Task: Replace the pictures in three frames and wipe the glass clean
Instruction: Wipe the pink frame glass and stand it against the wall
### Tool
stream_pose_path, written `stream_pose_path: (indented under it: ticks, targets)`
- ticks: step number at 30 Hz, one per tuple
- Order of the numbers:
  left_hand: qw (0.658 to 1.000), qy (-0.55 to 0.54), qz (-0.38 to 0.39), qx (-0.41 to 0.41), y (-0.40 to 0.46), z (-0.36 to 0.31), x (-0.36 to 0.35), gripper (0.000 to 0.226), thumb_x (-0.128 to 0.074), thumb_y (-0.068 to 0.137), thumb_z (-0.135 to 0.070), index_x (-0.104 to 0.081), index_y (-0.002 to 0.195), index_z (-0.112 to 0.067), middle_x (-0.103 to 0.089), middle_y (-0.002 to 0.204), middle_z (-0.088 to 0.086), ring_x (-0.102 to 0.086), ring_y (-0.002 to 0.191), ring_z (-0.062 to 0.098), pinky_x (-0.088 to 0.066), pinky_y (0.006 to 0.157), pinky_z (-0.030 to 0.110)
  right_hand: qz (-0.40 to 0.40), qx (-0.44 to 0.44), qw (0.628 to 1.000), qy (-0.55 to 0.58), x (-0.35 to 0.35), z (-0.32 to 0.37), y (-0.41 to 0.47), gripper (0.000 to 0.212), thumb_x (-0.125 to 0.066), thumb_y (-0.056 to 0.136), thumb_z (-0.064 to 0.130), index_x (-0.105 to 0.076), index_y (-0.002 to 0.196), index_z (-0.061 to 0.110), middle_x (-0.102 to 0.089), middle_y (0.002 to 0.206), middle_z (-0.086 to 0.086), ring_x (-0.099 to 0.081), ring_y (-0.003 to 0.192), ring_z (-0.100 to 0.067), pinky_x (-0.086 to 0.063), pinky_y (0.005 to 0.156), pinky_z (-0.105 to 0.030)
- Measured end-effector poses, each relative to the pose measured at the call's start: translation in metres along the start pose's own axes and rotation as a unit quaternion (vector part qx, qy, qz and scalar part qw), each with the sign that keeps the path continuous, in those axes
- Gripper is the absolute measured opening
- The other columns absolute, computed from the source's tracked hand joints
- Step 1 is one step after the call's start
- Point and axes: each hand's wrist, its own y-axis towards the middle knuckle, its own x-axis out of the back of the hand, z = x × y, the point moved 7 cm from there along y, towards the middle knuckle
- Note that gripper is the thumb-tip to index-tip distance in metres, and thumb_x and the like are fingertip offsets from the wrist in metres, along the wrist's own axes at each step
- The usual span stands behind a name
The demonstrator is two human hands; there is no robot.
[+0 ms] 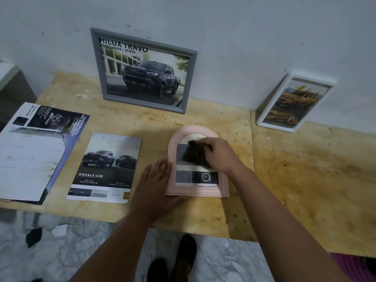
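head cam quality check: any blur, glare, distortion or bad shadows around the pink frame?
Head view: wide-angle bending, table edge and grey frame look skewed; dim, flat light; the dark cloth under the right hand is smeared with motion blur; the left hand beside the pink frame is sharper; soft hand shadow on the wood; no strong glare on the glass.

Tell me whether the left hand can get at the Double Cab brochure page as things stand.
Probably yes. The left hand lies flat against the pink arched frame, holding nothing, and the Double Cab brochure page lies uncovered just to its left on the plywood table.
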Motion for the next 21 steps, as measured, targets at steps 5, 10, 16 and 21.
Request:
stream_pose_path:
  ticks: [5,10,16,21]
  targets:
    - [1.000,0.002,0.005,0.007,-0.001,0.000,0.000,0.114,-0.032,0.086,-0.091,-0.020,0.161,-0.007,-0.013,0.170,0.008,-0.007,0.159,0.019,-0.012,0.128,0.049,-0.077,-0.012,0.991,-0.107,-0.021,0.005,0.036,0.054,-0.053,0.088,0.004,-0.068,0.129,0.034,-0.068,0.127,0.000,-0.062,0.111,-0.031,-0.053,0.086,-0.037]
    - [1.000,0.003,0.000,-0.003,0.000,0.000,-0.002,0.113,-0.036,0.087,-0.089,-0.020,0.161,-0.006,-0.014,0.170,0.009,-0.008,0.159,0.019,-0.013,0.127,0.049,-0.031,0.040,0.984,-0.171,-0.057,0.020,0.028,0.049,-0.049,0.089,0.006,-0.066,0.131,0.025,-0.066,0.129,-0.001,-0.054,0.113,-0.033,-0.050,0.092,-0.047]
    - [1.000,0.005,0.002,-0.002,0.001,0.001,-0.004,0.111,-0.035,0.086,-0.089,-0.023,0.161,-0.008,-0.018,0.169,0.008,-0.008,0.159,0.018,-0.012,0.128,0.049,0.130,0.114,0.979,-0.104,-0.062,0.025,-0.013,0.041,-0.047,0.093,0.000,-0.075,0.118,0.017,-0.068,0.130,-0.001,-0.059,0.120,-0.020,-0.046,0.105,-0.031]
    - [1.000,0.000,-0.010,-0.005,0.000,0.001,-0.001,0.112,-0.038,0.085,-0.089,-0.028,0.159,-0.005,-0.022,0.168,0.010,-0.013,0.158,0.020,-0.014,0.127,0.050,0.139,0.026,0.990,0.018,-0.022,0.005,0.009,0.045,-0.046,0.090,-0.008,-0.076,0.116,0.014,-0.072,0.123,-0.005,-0.061,0.115,-0.015,-0.043,0.104,-0.024]
